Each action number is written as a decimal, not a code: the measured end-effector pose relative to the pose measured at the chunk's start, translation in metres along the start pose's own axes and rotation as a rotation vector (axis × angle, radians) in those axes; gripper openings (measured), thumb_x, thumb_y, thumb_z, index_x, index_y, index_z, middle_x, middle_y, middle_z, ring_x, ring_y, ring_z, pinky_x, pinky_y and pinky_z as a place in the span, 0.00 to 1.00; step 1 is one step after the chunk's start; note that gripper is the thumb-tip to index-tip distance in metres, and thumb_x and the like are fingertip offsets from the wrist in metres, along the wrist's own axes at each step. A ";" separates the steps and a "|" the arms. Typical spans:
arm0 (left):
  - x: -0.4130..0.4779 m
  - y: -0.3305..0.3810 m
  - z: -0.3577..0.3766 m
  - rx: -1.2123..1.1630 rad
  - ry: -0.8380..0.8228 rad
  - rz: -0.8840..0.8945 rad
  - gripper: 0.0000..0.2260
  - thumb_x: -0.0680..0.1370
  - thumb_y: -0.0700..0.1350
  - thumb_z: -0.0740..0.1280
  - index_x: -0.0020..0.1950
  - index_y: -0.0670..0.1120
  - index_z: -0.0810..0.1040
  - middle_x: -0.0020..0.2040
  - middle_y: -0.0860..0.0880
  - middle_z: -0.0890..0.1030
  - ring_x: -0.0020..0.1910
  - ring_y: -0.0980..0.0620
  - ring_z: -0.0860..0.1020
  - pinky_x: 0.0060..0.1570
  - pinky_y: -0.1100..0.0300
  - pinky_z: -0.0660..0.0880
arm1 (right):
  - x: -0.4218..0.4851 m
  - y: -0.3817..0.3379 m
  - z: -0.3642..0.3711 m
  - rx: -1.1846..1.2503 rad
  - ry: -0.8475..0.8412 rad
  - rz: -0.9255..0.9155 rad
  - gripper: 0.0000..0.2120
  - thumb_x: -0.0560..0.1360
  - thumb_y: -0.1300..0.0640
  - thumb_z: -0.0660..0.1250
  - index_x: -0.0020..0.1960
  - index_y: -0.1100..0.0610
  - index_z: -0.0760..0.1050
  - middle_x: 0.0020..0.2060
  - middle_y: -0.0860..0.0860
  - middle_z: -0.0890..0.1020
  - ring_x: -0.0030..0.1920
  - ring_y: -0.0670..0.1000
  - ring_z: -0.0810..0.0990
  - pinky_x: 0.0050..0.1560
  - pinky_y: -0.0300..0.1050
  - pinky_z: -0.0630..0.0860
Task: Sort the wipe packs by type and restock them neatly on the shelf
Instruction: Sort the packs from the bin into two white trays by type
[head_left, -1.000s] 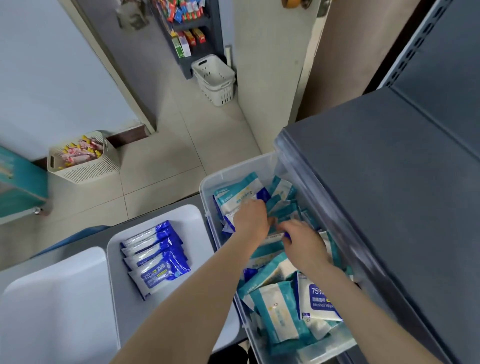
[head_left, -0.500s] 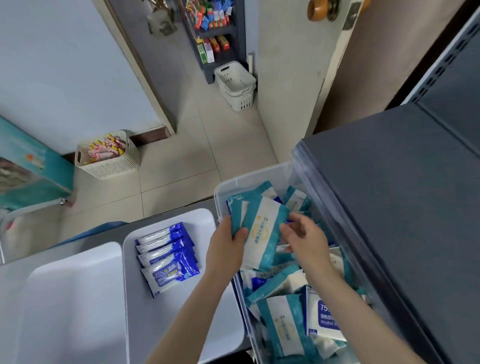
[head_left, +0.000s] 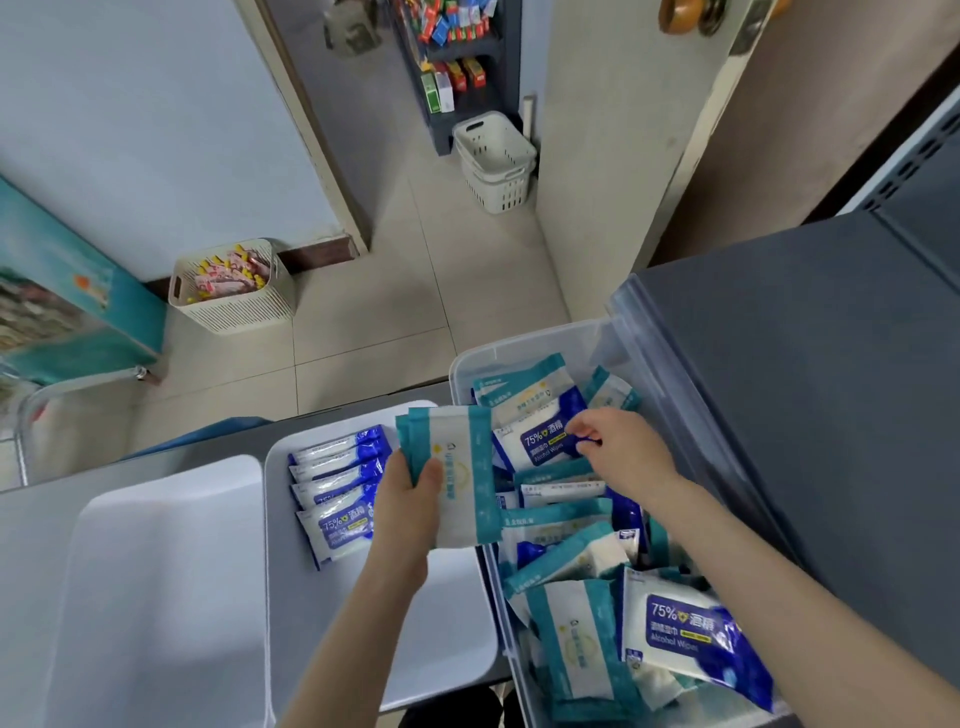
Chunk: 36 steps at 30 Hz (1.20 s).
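A clear plastic bin holds several mixed wipe packs, teal-and-white ones and blue-and-white alcohol ones. My left hand grips a small stack of teal packs over the gap between the bin and a white tray. On that tray lie several blue alcohol packs in a row. My right hand reaches into the bin and pinches the edge of a blue alcohol pack. Another blue alcohol pack lies near the bin's front.
A second white tray sits at the left. The dark grey shelf runs along the right beside the bin. On the tiled floor stand a beige basket of snacks and stacked white baskets by a doorway.
My left hand has carried the teal packs left, out of the bin toward the tray. My right hand let go of them and now pinches a blue alcohol pack in the bin.
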<state>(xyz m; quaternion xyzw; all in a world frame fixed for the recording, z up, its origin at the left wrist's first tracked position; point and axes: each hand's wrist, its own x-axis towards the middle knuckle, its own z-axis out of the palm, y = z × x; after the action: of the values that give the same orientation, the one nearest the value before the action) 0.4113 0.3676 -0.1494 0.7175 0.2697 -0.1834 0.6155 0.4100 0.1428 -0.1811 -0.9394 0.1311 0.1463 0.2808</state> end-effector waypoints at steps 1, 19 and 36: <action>0.001 0.001 -0.004 -0.006 0.007 0.005 0.05 0.81 0.40 0.59 0.54 0.48 0.72 0.49 0.48 0.81 0.46 0.49 0.80 0.44 0.48 0.79 | 0.004 0.000 0.004 -0.101 -0.075 -0.019 0.11 0.75 0.59 0.65 0.56 0.51 0.78 0.53 0.48 0.81 0.51 0.51 0.79 0.52 0.47 0.77; -0.009 -0.009 -0.030 -0.100 0.025 0.024 0.08 0.82 0.39 0.59 0.49 0.51 0.74 0.48 0.52 0.82 0.46 0.51 0.81 0.42 0.52 0.79 | 0.059 -0.038 -0.001 -0.403 0.170 -0.373 0.08 0.78 0.58 0.62 0.55 0.54 0.76 0.52 0.48 0.78 0.53 0.51 0.73 0.49 0.45 0.69; 0.003 -0.042 -0.076 -0.145 0.120 -0.091 0.04 0.81 0.43 0.60 0.54 0.48 0.73 0.51 0.48 0.82 0.49 0.47 0.81 0.41 0.50 0.80 | 0.028 -0.099 -0.035 -0.309 0.195 -0.475 0.11 0.79 0.60 0.61 0.57 0.51 0.77 0.47 0.46 0.76 0.49 0.50 0.74 0.44 0.47 0.72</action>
<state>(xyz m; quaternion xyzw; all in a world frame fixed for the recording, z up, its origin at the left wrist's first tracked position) 0.3831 0.4468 -0.1707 0.6678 0.3509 -0.1477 0.6396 0.4755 0.1980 -0.1143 -0.9851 -0.0897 0.0039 0.1470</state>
